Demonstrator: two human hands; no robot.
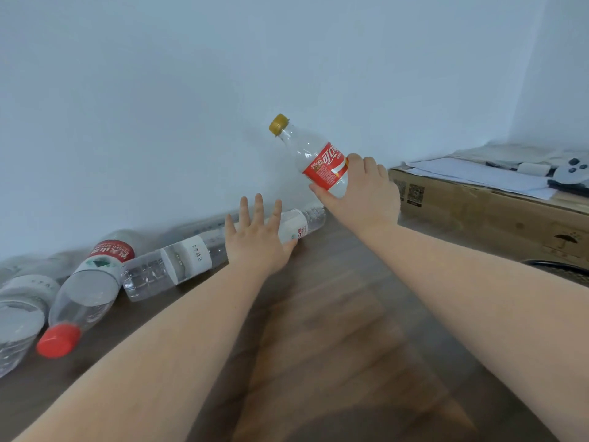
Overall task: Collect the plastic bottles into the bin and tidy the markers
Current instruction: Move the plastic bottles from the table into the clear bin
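In the middle of the frame, a bit to the right, the right hand holds a clear cola bottle up in the air in front of the pale wall. The fingers and thumb wrap around the bottle's lower part, by the red label, and its gold cap tips toward the upper left. Just below and to the left, the left hand is spread wide with straight fingers and holds nothing; it reaches over a clear bottle with a white label lying on the brown wood floor, but whether it touches it cannot be told. More empty bottles lie along the wall toward the lower left, one with a red cap. At the right edge sits a cardboard box with papers on top.
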